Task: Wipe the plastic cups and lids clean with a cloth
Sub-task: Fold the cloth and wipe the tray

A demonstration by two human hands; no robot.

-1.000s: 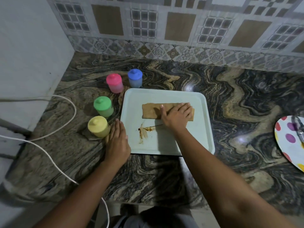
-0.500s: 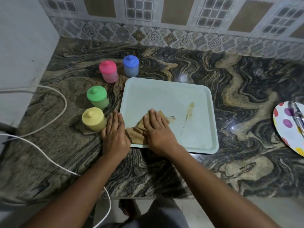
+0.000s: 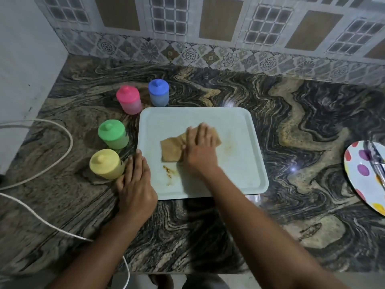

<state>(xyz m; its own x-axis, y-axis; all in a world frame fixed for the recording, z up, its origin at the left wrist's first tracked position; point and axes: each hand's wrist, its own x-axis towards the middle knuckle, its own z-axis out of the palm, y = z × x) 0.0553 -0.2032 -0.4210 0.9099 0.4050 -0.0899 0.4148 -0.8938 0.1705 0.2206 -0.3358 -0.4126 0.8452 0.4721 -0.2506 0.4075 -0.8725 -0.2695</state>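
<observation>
Several lidded plastic cups stand left of a pale tray: pink, blue, green and yellow. A brown cloth lies on the middle of the tray. My right hand presses flat on the cloth with straight fingers. My left hand rests flat at the tray's left front corner, beside the yellow cup. Brown smears mark the tray near its front, and a fainter one lies right of the cloth.
A white cable loops over the marble counter at the left. A spotted plate with a utensil on it sits at the right edge. A tiled wall runs along the back, and a plain wall bounds the left side.
My right hand has slid the cloth from the tray's front left corner up toward the middle. The left hand has stayed at the tray's corner.
</observation>
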